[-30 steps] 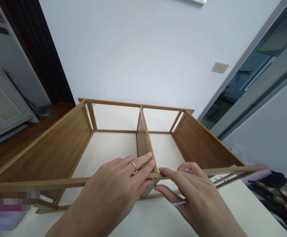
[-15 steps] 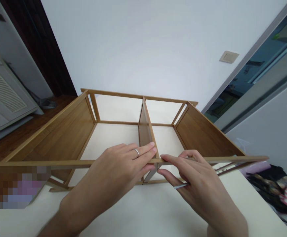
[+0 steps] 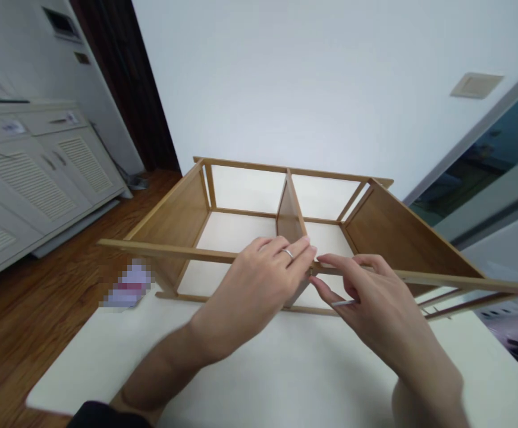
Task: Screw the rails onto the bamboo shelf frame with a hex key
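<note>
A wooden shelf frame point(image 3: 241, 257) lies on a white tabletop point(image 3: 259, 380), with a middle panel point(image 3: 289, 208) between its two end panels. My left hand point(image 3: 259, 279), wearing a ring, wraps over the near rail where the middle panel meets it. Just to the right, the thumb and forefinger of my right hand point(image 3: 374, 297) pinch a small metal screw point(image 3: 311, 271) at the rail's outer face. A thin pale rod point(image 3: 344, 302) sticks out from the right palm; its other end is hidden.
A white wall point(image 3: 312, 77) stands behind the frame. White louvred cabinets point(image 3: 49, 172) line the left side above a wooden floor point(image 3: 75, 291). A blurred-out item point(image 3: 129, 285) shows past the table's left edge. At far right lies a pinkish roll point(image 3: 512, 328).
The view has swung left, so the frame appears further right and more cabinet shows. Both hands stay at the same joint, the right fingers still at the screw.
</note>
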Demonstrator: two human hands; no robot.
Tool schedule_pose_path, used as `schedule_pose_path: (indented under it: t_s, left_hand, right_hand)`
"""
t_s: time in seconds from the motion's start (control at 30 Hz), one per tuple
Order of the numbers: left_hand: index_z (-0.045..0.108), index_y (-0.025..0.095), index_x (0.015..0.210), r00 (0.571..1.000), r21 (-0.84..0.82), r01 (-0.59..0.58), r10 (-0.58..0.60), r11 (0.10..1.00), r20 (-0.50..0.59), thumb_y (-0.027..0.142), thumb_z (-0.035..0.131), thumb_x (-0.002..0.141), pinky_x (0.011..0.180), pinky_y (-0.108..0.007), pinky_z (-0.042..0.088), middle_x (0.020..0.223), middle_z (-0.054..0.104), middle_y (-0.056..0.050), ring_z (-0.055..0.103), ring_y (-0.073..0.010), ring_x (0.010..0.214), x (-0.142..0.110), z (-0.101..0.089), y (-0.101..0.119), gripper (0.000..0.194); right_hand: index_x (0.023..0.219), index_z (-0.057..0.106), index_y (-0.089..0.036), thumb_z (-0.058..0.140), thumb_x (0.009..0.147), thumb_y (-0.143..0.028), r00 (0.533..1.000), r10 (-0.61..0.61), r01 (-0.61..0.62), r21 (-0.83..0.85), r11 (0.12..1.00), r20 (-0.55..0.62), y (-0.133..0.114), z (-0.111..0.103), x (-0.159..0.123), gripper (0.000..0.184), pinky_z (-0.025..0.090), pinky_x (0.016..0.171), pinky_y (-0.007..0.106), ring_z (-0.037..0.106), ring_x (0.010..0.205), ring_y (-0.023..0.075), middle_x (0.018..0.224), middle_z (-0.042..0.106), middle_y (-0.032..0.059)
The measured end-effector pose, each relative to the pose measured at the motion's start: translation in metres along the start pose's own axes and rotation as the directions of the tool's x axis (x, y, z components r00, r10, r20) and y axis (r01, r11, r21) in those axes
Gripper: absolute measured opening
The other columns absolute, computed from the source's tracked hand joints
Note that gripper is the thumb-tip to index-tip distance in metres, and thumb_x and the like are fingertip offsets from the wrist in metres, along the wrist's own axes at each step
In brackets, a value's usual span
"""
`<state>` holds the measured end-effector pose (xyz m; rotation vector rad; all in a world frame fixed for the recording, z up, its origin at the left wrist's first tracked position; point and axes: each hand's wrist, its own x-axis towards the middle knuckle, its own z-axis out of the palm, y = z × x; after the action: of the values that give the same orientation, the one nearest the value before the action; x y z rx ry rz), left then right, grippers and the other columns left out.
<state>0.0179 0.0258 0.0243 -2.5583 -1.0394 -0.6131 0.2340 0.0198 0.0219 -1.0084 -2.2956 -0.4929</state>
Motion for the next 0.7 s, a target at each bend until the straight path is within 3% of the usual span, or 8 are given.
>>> schedule_pose_path:
  t_s: [0.13,0.23,0.3,0.4,0.7]
  left_hand:
    - [0.056,0.009,0.143,1.0,0.065,-0.014,0.016,0.998,-0.025,0.014,0.044,0.108,0.101,-0.039,0.051,0.159,0.053,-0.012,0.061,-0.0233,0.127,-0.008,-0.015,0.026,0.037]
    - [0.065,0.011,0.129,0.992,0.061,-0.033,0.041,0.998,-0.122,0.016,0.044,0.108,0.1,-0.038,0.05,0.147,0.063,-0.012,0.064,-0.0225,0.12,-0.015,-0.021,0.043,0.03]
    - [0.067,0.013,0.123,0.992,0.036,-0.044,0.048,0.998,-0.119,0.02,0.048,0.108,0.098,-0.038,0.05,0.14,0.068,-0.01,0.065,-0.0225,0.116,-0.02,-0.023,0.05,0.025]
    - [0.067,0.014,0.12,0.994,-0.004,-0.055,0.054,0.998,-0.094,0.025,0.051,0.107,0.093,-0.038,0.051,0.137,0.069,-0.007,0.065,-0.0217,0.113,-0.024,-0.024,0.05,0.023]
    - [0.063,0.013,0.123,0.997,-0.063,-0.079,0.078,0.995,-0.014,0.033,0.059,0.104,0.089,-0.04,0.052,0.129,0.071,-0.006,0.067,-0.0228,0.108,-0.022,-0.019,0.035,0.028]
  right_hand:
    - [0.1,0.056,-0.023,0.048,0.106,-0.026,0.999,-0.04,0.042,0.039,0.998,-0.031,0.006,0.002,0.002,0.01,0.047,0.072,0.033,0.056,0.053,0.0153,0.063,0.062,-0.0048]
    - [0.093,0.053,-0.025,0.047,0.1,-0.014,0.995,-0.095,0.097,0.094,0.991,-0.025,0.012,0.004,-0.001,0.014,0.046,0.075,0.035,0.06,0.057,0.0168,0.063,0.065,-0.0047]
    - [0.096,0.053,-0.025,0.049,0.097,-0.009,0.994,-0.113,0.111,0.13,0.985,0.004,0.014,0.005,-0.003,0.017,0.045,0.079,0.036,0.065,0.063,0.0168,0.073,0.073,-0.0035]
    - [0.103,0.055,-0.024,0.051,0.096,-0.007,0.994,-0.103,0.096,0.157,0.983,0.043,0.011,0.007,-0.006,0.019,0.044,0.085,0.038,0.068,0.069,0.0163,0.083,0.078,-0.0025]
    - [0.09,0.052,-0.021,0.046,0.091,0.0,0.994,-0.107,0.107,0.047,0.993,-0.002,-0.006,0.016,-0.001,0.022,0.041,0.09,0.035,0.059,0.055,0.0138,0.065,0.065,-0.0049]
